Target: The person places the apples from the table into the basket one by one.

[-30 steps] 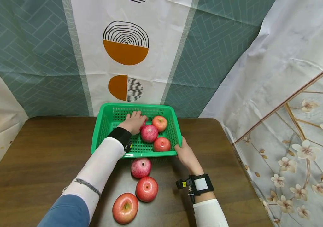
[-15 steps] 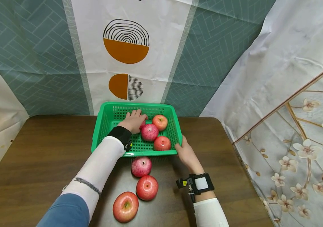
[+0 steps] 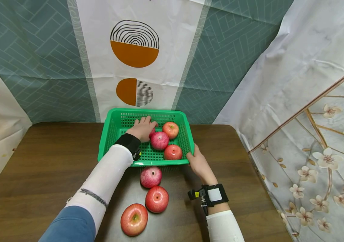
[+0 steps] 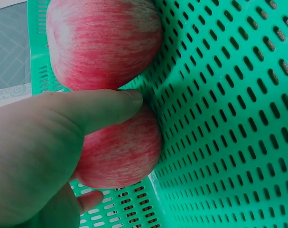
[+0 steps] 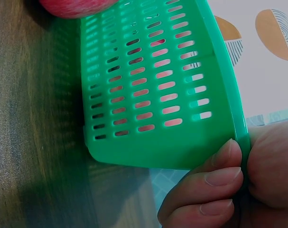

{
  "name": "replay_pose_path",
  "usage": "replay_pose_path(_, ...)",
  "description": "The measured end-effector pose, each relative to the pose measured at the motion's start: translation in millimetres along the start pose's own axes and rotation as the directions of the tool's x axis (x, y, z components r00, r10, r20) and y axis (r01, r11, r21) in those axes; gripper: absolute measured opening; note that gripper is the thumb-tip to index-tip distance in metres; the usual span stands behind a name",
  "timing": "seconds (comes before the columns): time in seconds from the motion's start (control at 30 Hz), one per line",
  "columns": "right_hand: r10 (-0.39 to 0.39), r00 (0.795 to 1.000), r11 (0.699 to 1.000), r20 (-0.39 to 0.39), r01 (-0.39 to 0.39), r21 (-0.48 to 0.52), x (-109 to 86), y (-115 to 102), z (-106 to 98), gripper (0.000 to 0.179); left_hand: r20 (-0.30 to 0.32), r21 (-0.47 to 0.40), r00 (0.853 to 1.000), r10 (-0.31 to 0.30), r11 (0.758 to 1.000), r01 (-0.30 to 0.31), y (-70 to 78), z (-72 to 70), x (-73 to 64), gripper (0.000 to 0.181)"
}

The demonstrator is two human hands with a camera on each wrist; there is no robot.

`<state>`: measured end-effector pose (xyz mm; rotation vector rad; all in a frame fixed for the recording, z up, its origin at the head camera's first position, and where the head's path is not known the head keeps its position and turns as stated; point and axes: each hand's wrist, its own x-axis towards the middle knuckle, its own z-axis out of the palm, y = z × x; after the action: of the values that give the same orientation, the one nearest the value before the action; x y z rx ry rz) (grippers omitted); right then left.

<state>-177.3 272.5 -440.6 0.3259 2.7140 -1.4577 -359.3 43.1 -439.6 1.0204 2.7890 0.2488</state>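
Note:
Inside the green plastic basket (image 3: 101, 148), my left hand (image 3: 142, 129) grips a red apple (image 4: 122, 154); its thumb lies across the fruit and the other fingers are mostly hidden behind it. Against that apple rests another streaked red apple (image 3: 160, 140). Two more, a yellowish-red apple (image 3: 170, 130) and a red apple (image 3: 173, 152), sit toward the basket's right side. My right hand (image 3: 198, 163) pinches the basket's near right corner, with fingertips on the outer wall and the thumb side over the rim (image 5: 229, 76).
In front of the basket, a dark pink apple (image 3: 151, 177), a red apple (image 3: 157, 199) and a larger yellow-red apple (image 3: 134, 219) lie on the brown wooden table (image 3: 54, 174). A patterned cloth (image 3: 135, 67) hangs behind the table, and a floral cloth (image 3: 311, 161) at the right.
Both hands keep their places on the apple and the basket corner. The whole head view has shifted very slightly.

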Motion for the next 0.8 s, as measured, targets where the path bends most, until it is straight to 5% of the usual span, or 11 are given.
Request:
replay_pose_path(0.37, -0.003, 1.0, 1.0, -0.008, 0.003, -0.004, -1.2, 0.5, 1.5, 0.059, 0.032, -0.014, 0.999, -0.017, 1.0, 0.017, 2.6, -6.8, -5.7, 0.064)
replay_pose_path(0.6, -0.002, 1.0, 1.0, 0.011, 0.002, 0.01, -2.6, 1.7, 2.3, 0.058, 0.055, -0.025, 0.998, -0.021, 0.999, 0.023, 7.5, -17.7, -16.9, 0.045)
replay_pose_path(0.8, -0.011, 1.0, 1.0, 0.004, 0.011, 0.019, -2.2, 0.9, -0.3, 0.059, 0.068, 0.024, 0.997, -0.023, 0.999, 0.021, 6.0, -25.1, -18.4, 0.061)
